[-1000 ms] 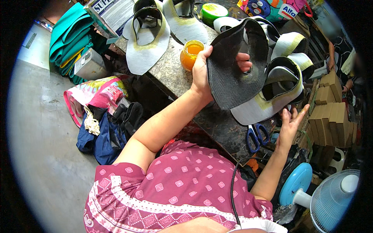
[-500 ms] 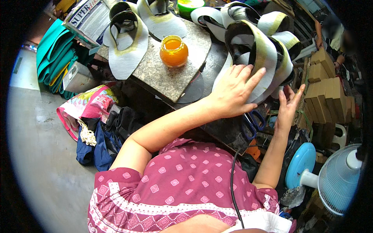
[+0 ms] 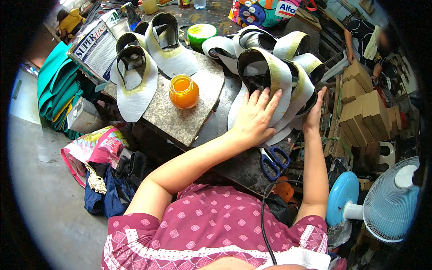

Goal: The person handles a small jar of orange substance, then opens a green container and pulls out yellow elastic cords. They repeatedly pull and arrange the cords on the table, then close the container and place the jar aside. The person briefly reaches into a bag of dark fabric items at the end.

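A cluster of unfinished slippers (image 3: 280, 76), white with black-lined straps and yellowish glue smears, lies piled on the dark table's right side. My left hand (image 3: 256, 112) rests on the nearest one, its fingers spread across the strap and white sole. Flat against the pile's right side is my right hand (image 3: 312, 116), fingers stretched upward; its thumb is partly hidden. More slippers (image 3: 135, 87) of the same kind sit on a speckled stone slab (image 3: 204, 96). A glass jar of orange glue (image 3: 184, 92) stands on that slab. Blue-handled scissors (image 3: 273, 163) lie just below my left hand.
A green tub (image 3: 201, 35) stands behind the slab, and a colourful bag (image 3: 258, 12) is farther back. Cardboard boxes (image 3: 362, 105) and a blue fan (image 3: 390, 200) are at the right. Folded green sheets (image 3: 58, 85) hang left. Another person (image 3: 362, 38) is at the far right.
The view has tilted up, showing more of the table's far side. My right hand has come up from below the pile to lie against its side. My left hand stays on the nearest slipper.
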The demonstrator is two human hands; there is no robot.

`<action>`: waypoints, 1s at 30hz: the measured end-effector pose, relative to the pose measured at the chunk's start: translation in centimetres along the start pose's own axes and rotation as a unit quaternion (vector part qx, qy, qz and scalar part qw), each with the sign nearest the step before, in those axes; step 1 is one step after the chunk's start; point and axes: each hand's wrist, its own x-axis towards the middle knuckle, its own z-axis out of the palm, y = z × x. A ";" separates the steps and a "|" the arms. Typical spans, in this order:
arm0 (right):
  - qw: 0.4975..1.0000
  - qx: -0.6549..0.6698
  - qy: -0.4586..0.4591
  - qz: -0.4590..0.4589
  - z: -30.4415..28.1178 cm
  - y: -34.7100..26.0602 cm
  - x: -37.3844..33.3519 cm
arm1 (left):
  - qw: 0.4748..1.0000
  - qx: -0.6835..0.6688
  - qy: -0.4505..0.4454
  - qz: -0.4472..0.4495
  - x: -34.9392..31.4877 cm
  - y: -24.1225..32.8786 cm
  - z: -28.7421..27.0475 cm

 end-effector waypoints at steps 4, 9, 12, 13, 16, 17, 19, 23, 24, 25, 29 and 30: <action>0.998 0.056 -0.009 -0.014 0.6 2.1 3.5 | 1.000 -0.007 0.005 -0.006 1.4 -0.5 0.9; 0.994 0.113 -0.011 0.007 2.8 3.7 8.4 | 1.000 -0.002 0.028 -0.008 3.8 -1.4 2.4; 0.993 0.112 0.024 -0.023 5.2 3.6 10.9 | 0.998 -0.005 0.054 -0.015 5.5 -2.5 3.6; 0.992 0.107 0.051 -0.039 5.9 3.4 11.6 | 0.998 0.003 0.057 -0.019 6.0 -2.9 3.9; 0.993 0.118 0.003 -0.013 6.4 2.6 12.8 | 0.997 0.023 0.064 -0.035 7.2 -3.8 4.7; 0.978 0.183 -0.087 0.048 5.8 2.1 13.0 | 0.996 0.030 0.070 -0.039 7.3 -4.0 4.8; 0.977 0.181 -0.027 0.105 5.0 1.4 13.1 | 0.996 0.038 0.055 -0.053 7.2 -4.0 4.8; 0.986 0.118 0.112 0.029 2.9 0.2 10.3 | 0.997 0.012 0.066 -0.045 5.4 -3.6 3.8; 0.991 0.030 0.130 0.001 2.3 0.0 8.8 | 0.997 -0.002 0.077 -0.031 4.6 -3.5 3.4; 0.995 0.020 0.103 -0.002 1.9 -0.1 7.0 | 0.996 -0.016 0.087 -0.018 3.9 -3.5 2.9; 1.000 -0.012 0.007 0.000 1.8 -0.5 0.0 | 0.994 -0.081 0.072 0.026 0.4 -3.9 1.0; 1.000 0.008 -0.004 0.030 2.0 -0.7 -1.2 | 0.993 -0.093 0.067 0.035 -0.4 -4.0 0.6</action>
